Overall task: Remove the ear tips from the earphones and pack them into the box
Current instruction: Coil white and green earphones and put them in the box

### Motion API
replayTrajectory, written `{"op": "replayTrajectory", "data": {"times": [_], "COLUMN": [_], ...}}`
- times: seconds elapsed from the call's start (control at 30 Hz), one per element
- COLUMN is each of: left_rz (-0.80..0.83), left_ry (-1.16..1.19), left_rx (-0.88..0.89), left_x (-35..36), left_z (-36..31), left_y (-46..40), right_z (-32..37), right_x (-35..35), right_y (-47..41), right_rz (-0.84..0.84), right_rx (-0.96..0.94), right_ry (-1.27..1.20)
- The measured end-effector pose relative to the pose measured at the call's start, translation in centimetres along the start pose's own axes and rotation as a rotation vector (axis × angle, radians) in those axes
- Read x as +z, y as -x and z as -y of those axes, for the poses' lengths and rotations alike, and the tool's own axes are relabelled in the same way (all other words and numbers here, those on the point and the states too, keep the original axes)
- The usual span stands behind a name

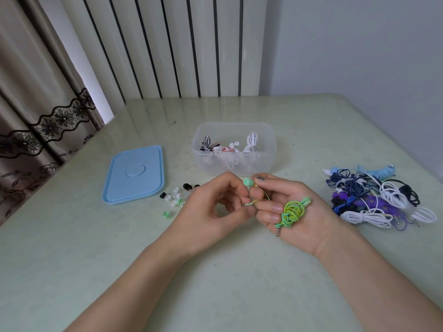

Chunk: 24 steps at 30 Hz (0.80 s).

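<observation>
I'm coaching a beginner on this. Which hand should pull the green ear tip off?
Probably left. The left hand already pinches at the ear tip, while the right hand holds the coiled cable.

Lid (134, 174) left of box (233, 149) (tips (176, 195) between).

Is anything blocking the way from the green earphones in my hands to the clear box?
Nothing visible does. The green earphones lie in the right hand just in front of the clear box, which is open; its blue lid lies off to the left.
</observation>
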<state>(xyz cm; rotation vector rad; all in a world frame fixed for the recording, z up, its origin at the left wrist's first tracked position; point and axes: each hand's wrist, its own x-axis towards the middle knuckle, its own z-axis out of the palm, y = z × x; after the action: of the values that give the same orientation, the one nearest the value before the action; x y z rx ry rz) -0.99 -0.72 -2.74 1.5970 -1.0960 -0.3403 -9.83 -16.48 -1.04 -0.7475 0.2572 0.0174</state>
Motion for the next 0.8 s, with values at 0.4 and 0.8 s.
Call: {"op": "replayTrajectory", "data": {"times": [0.4,0.8], "left_rz": [-0.199,-0.261], "left_ry": [0.057,-0.173], "left_rx": [-0.103,-0.125], "left_x": [-0.1,-0.1], "left_z": [0.5,0.7], "left_y": [-0.6,-0.7], "right_z": [-1.1,-1.4], "right_x": [0.6,-0.2], "right_y": [-0.4,-0.6], "right_rz": [-0.096,-0.148], "right_rx": [-0.234,-0.362], "right_ry": [0.444,0.661]}}
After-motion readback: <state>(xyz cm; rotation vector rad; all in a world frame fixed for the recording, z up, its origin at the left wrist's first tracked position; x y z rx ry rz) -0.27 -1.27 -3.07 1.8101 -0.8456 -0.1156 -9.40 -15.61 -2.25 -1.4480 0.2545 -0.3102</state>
